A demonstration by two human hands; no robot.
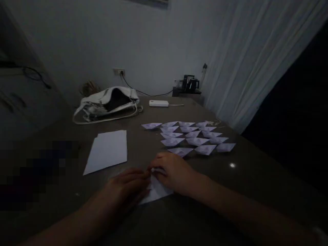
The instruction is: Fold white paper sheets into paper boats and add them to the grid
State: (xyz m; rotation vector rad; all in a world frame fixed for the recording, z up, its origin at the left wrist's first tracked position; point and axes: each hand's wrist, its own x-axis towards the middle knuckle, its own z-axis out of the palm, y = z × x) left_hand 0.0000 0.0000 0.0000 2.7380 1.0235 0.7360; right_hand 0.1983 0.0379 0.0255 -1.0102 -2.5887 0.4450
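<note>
A partly folded sheet of white paper (158, 191) lies on the table in front of me, with both hands on it. My left hand (129, 186) presses its left side, fingers together and closed at the top fold. From the other side my right hand (173, 172) pinches the top of the paper, thumb and fingertips meeting near the left fingertips. Just beyond the right hand stand rows of small folded paper boats (180, 151). A stack of white paper sheets (109, 150) lies beyond my left hand.
A white handbag (112, 102) sits open at the back left of the dark table (205, 205). Near the back lies a white power bank-like device (159, 103) with a short cable. A black kettle (191, 83) stands in the far corner beside a pale curtain (238, 58).
</note>
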